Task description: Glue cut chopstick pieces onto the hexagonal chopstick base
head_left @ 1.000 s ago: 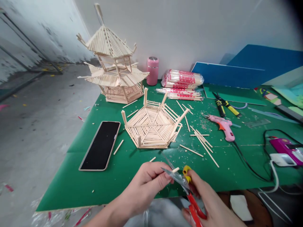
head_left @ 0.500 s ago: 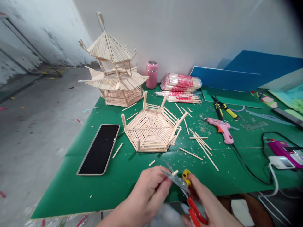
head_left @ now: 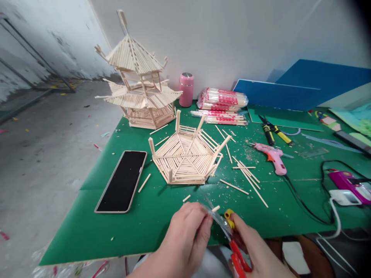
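Observation:
My left hand (head_left: 189,231) pinches a short wooden stick (head_left: 216,209), its end poking out past the fingertips. In my right hand (head_left: 255,247) are red-handled scissors (head_left: 227,231), their blades lying around the stick beside the left fingertips. A yellow piece (head_left: 228,217) shows at the right thumb; whether it belongs to the scissors I cannot tell. Beyond the hands lies an eight-sided stick base (head_left: 185,158) with upright posts and small railings. Behind it on the left stands a two-roofed stick pagoda (head_left: 139,77).
A phone (head_left: 121,181) lies left. Loose sticks (head_left: 251,177), a pink glue gun (head_left: 274,158) with a cord, and pliers (head_left: 275,131) are on the right. Packs of sticks (head_left: 222,102) and a pink cup (head_left: 186,89) stand by the wall. Blue boards (head_left: 278,94) lean behind.
The scissor blades have closed somewhat around the stick. Both hands stay in nearly the same place, and the camera view has shifted slightly.

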Tool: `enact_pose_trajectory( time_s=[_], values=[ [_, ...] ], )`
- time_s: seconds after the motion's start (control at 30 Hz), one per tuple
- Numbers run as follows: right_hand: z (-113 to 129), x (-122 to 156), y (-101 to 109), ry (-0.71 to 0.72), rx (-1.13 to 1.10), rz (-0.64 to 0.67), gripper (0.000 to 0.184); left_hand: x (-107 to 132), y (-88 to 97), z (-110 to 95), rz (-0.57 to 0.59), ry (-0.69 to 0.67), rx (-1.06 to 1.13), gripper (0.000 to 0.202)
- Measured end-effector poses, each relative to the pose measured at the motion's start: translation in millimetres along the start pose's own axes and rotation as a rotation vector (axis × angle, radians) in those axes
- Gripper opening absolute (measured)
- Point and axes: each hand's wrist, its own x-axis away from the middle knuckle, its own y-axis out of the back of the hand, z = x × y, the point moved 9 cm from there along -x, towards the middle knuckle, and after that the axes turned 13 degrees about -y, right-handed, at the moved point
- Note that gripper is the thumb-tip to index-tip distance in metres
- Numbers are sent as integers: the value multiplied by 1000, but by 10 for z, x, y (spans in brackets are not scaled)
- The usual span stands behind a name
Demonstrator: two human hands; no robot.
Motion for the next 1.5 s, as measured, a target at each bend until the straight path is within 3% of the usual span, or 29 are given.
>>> enact_pose_trajectory(
  time_s=[0.07, 0.17, 0.27, 0.43, 0.6, 0.77, 0.93, 1.03, 1.17, 1.27, 1.37, 1.5],
  values=[
    [-6, 1, 0, 10, 23, -2, 66, -26, 37, -100, -7, -116, -130, 20],
    [-45, 9, 5, -19, 70, 3, 71, -53, 15, -90, 85, -113, -7, 20],
    [-39, 15, 25, -38, 98, -9, 73, -29, -31, 49, 161, 82, 279, 19],
    [77, 0, -72, 20, 21, 107, 68, 130, -176, 249, 110, 411, 719, 29],
    [86, 9, -75, 12, -57, 103, 63, 225, -276, 338, 19, 549, 874, 28],
    [22, 36, -72, 15, -115, 76, 58, 251, -407, 319, -61, 687, 1165, 26],
    [-249, -28, 10, -14, -255, -42, 31, 236, -395, 263, -76, 727, 1319, 29],
    [-386, -44, 169, -58, -360, -179, 25, 261, -332, 313, -81, 712, 1257, 28],
    [-506, -50, 550, -116, -445, -400, 32, 384, -277, 421, 31, 708, 879, 25],
    [-581, -135, 907, -193, -127, -526, 37, 484, -264, 401, 152, 665, 660, 26],
    [-715, -175, 1377, -350, 303, -777, 44, 610, -211, 400, 202, 631, 498, 26],
    [-900, -319, 1703, -386, 487, -834, 52, 686, -44, 446, 198, 513, 200, 26]
  ],
)
